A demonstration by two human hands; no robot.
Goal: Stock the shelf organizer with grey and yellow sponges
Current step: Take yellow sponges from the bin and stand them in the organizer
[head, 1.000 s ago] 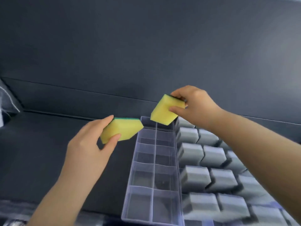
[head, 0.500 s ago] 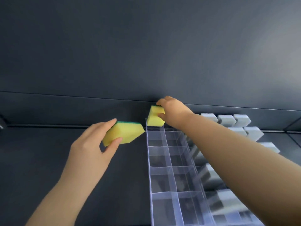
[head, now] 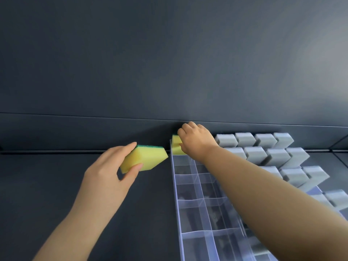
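Note:
A clear plastic shelf organizer [head: 190, 202] with two columns of open cells runs from the near edge back to the shelf's rear wall. My right hand [head: 195, 140] reaches to its far end and holds a yellow sponge [head: 176, 146] standing in the rearmost left cell. My left hand [head: 111, 174] hovers to the left of the organizer and pinches a second yellow sponge with a green top [head: 146, 158] between thumb and fingers. Several grey sponges [head: 258, 155] stand in rows on the right side, partly hidden by my right forearm.
The dark shelf floor [head: 47, 185] stretches out to the left of the organizer. A dark back wall [head: 169, 63] rises right behind the organizer's far end. A shelf frame edge [head: 340, 140] shows at the far right.
My right hand carried its yellow sponge forward and down into the rearmost left cell. My left hand kept its sponge and stayed left of the organizer. My view shifted, showing more grey sponges.

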